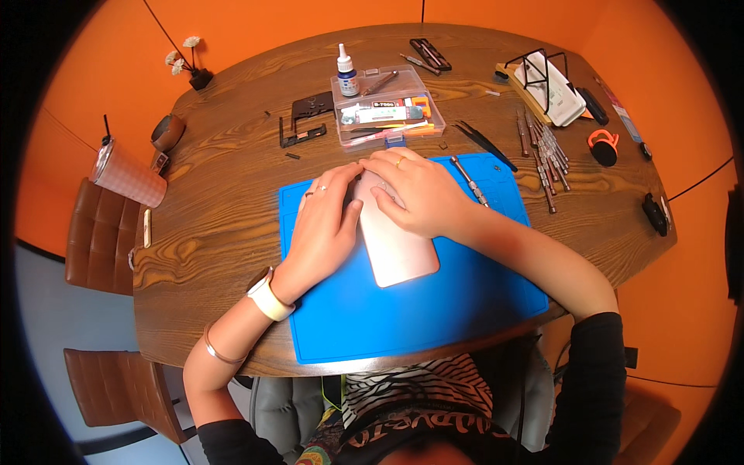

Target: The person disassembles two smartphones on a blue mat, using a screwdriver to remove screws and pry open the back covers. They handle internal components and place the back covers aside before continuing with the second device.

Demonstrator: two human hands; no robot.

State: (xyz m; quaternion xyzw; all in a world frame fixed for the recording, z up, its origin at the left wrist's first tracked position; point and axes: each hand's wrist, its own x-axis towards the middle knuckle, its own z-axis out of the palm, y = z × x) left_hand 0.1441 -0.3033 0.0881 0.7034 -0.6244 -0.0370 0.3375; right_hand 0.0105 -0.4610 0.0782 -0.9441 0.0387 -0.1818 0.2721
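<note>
A pale pink smartphone (400, 250) lies on a blue silicone work mat (360, 325), its back cover facing up and its lower end towards me. My left hand (330, 215) grips the phone's upper left edge, fingers wrapped over that side. Across the upper end lies my right hand (427, 189), with its thumb on the back cover near the camera area and its fingers at the top edge. Both sets of fingertips meet there and hide the top corners. A precision screwdriver (469, 181) rests on the mat beside my right wrist.
Beyond the mat are a clear plastic box (436, 125) with a glue tube, a dropper bottle (347, 78), black phone parts (311, 107) and black tweezers (485, 142). Several screwdrivers (546, 154), a suction cup (604, 148) and a wire stand (537, 81) lie right. A pink tumbler (131, 174) stands left.
</note>
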